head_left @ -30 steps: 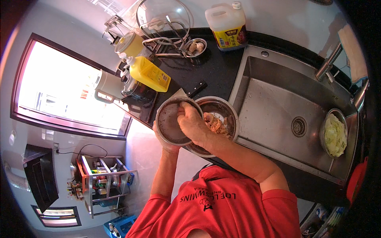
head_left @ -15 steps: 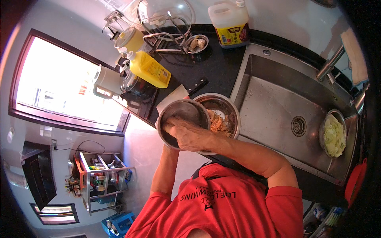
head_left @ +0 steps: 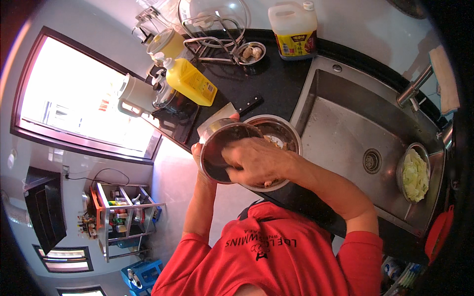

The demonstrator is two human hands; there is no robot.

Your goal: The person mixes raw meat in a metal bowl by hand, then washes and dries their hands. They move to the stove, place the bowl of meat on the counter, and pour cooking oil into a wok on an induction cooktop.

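My left hand (head_left: 197, 154) holds a small steel bowl (head_left: 219, 140) by its left rim, tilted on edge over a larger steel bowl (head_left: 285, 127) that stands on the black counter (head_left: 276, 79). My right hand (head_left: 253, 160) reaches across the front of the small bowl, its fingers inside against the bowl's wall. Pale chopped food (head_left: 274, 142) shows in the larger bowl behind my right hand. Whether the right hand holds anything is hidden.
A cleaver (head_left: 233, 111) lies just behind the bowls. A yellow bottle (head_left: 190, 82), a white jug (head_left: 134, 93), a wire rack (head_left: 212, 37), a small dish (head_left: 250, 52) and a big canister (head_left: 295, 29) stand farther back. A sink (head_left: 355, 123) at right holds a bowl of cabbage (head_left: 414, 173).
The small bowl has tipped up steeper over the larger bowl. My right hand has slid from the larger bowl's side down into the small bowl.
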